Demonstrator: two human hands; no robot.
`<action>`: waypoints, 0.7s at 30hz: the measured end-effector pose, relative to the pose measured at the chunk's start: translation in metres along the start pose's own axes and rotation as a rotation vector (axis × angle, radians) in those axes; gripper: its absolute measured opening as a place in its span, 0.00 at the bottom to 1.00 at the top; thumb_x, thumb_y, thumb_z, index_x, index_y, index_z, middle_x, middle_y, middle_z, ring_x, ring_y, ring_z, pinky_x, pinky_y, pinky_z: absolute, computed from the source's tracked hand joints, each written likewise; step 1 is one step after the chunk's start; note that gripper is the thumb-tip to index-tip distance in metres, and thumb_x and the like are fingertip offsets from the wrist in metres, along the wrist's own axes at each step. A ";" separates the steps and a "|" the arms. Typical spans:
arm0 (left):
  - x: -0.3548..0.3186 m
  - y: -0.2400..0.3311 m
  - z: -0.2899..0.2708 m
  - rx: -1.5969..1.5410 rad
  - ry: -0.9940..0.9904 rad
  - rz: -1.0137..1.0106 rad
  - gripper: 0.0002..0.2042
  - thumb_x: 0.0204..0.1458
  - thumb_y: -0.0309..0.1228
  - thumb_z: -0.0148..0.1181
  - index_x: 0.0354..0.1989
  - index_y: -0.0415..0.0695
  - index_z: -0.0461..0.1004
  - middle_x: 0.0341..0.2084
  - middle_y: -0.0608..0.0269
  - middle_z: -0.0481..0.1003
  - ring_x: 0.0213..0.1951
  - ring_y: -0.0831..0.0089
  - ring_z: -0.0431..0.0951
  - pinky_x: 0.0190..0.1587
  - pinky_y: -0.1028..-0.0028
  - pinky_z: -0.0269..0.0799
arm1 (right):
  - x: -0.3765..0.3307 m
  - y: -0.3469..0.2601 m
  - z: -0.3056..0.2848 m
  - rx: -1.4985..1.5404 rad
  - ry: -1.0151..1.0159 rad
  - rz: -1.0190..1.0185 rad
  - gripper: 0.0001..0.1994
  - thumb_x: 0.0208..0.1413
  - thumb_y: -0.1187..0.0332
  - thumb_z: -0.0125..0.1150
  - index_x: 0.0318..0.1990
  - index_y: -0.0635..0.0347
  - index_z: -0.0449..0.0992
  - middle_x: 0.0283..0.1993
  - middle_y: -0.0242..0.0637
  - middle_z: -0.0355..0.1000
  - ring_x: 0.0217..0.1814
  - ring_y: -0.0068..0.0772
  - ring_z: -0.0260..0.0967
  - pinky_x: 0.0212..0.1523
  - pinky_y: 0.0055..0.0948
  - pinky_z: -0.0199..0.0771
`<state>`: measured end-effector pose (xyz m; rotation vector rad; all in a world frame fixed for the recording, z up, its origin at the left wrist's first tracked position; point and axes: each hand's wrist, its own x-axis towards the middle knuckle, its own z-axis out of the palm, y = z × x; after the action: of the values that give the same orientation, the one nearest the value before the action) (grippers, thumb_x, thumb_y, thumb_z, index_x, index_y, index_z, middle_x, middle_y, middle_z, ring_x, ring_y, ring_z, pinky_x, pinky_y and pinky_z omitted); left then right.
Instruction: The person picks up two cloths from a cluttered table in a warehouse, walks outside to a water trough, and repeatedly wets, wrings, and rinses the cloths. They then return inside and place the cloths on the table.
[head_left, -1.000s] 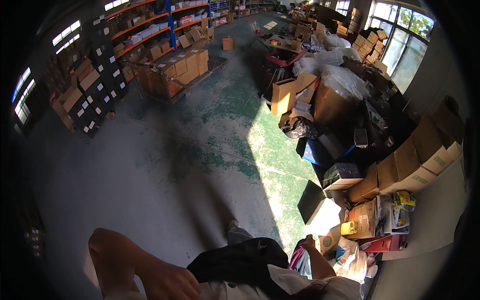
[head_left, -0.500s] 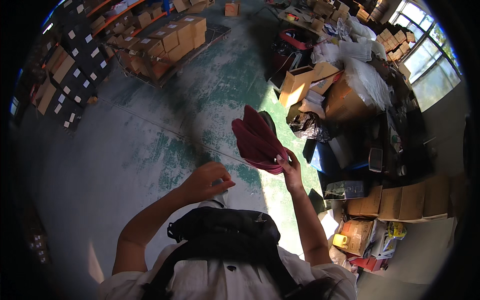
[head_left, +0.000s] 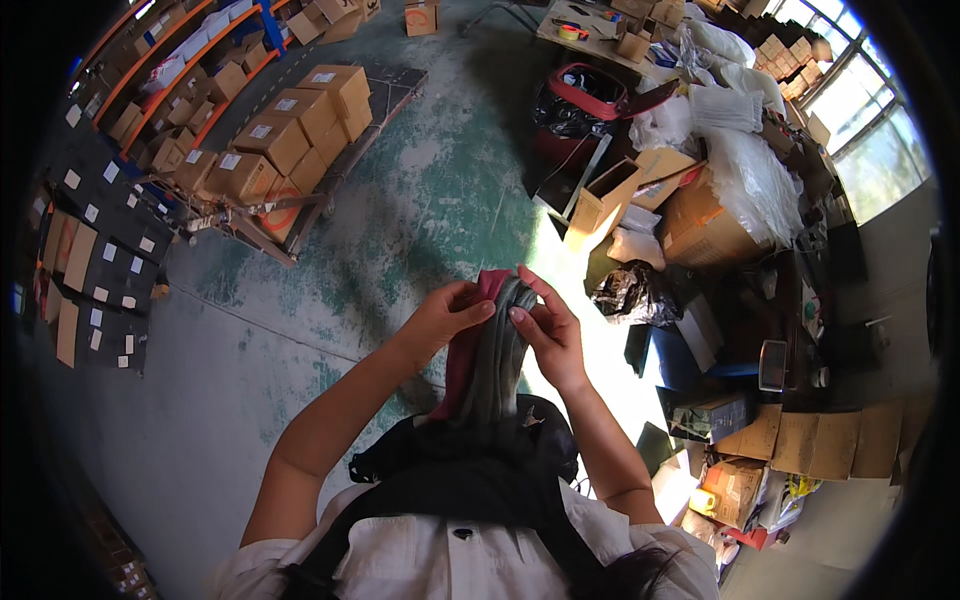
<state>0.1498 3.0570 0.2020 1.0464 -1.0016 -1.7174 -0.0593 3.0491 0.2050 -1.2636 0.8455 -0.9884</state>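
Both my hands pinch the top end of a soft folded cloth (head_left: 490, 355), maroon along its left side and grey-green along its right. It hangs down in long folds in front of my body. On the maroon side, my left hand (head_left: 447, 318) is closed with thumb and fingers on the upper edge. My right hand (head_left: 550, 335) grips the bunched grey-green part between thumb and fingers. The cloth's lower end reaches a black bag (head_left: 548, 432) worn at my waist, and how far it goes down there is hard to make out.
Ahead to the left, a flat cart (head_left: 325, 205) carries brown cartons (head_left: 285, 135). Orange shelving (head_left: 195, 55) and dark stacked boxes (head_left: 105, 240) stand beyond. A heap of cartons, plastic wrap (head_left: 745, 175) and bags lines the right. More cartons (head_left: 795, 440) stand low on the right.
My left hand, empty before, has come up and taken hold of the cloth. The cloth has moved closer to my body and now hangs down, showing its grey-green side.
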 end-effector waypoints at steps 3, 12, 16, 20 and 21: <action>0.088 0.043 -0.063 -0.172 0.077 -0.092 0.22 0.58 0.38 0.68 0.54 0.38 0.71 0.43 0.66 0.76 0.46 0.78 0.76 0.53 0.74 0.71 | 0.117 0.003 -0.016 0.185 0.041 0.072 0.26 0.62 0.75 0.63 0.67 0.55 0.65 0.29 0.22 0.69 0.31 0.11 0.64 0.34 0.13 0.62; 0.334 0.218 -0.219 -0.004 0.420 0.227 0.14 0.57 0.32 0.69 0.44 0.41 0.71 0.37 0.67 0.77 0.41 0.81 0.76 0.47 0.76 0.73 | 0.489 0.001 -0.029 0.428 0.117 0.066 0.31 0.50 0.81 0.73 0.58 0.53 0.61 0.45 0.38 0.77 0.40 0.30 0.79 0.34 0.26 0.81; 0.429 0.274 -0.305 0.037 0.571 0.445 0.13 0.57 0.31 0.70 0.41 0.41 0.71 0.34 0.69 0.75 0.38 0.84 0.73 0.44 0.80 0.71 | 0.648 0.015 -0.043 0.639 0.152 0.087 0.25 0.55 0.84 0.59 0.59 0.55 0.63 0.49 0.44 0.75 0.51 0.34 0.76 0.50 0.35 0.80; 0.545 0.335 -0.390 0.221 0.629 0.630 0.14 0.56 0.30 0.70 0.39 0.41 0.69 0.31 0.73 0.70 0.35 0.84 0.67 0.42 0.82 0.68 | 0.813 0.039 -0.055 0.320 0.191 -0.047 0.23 0.52 0.85 0.55 0.56 0.57 0.69 0.47 0.35 0.75 0.44 0.25 0.74 0.46 0.24 0.76; 0.573 0.352 -0.409 0.228 0.672 0.651 0.13 0.56 0.30 0.70 0.38 0.41 0.68 0.30 0.73 0.69 0.34 0.84 0.67 0.41 0.82 0.67 | 0.855 0.043 -0.058 0.216 0.233 -0.098 0.22 0.52 0.85 0.54 0.55 0.57 0.69 0.46 0.34 0.75 0.43 0.24 0.73 0.45 0.22 0.75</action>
<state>0.4637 2.3375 0.2596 1.1587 -0.9493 -0.6626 0.2023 2.2326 0.1712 -1.0250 0.8354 -1.2883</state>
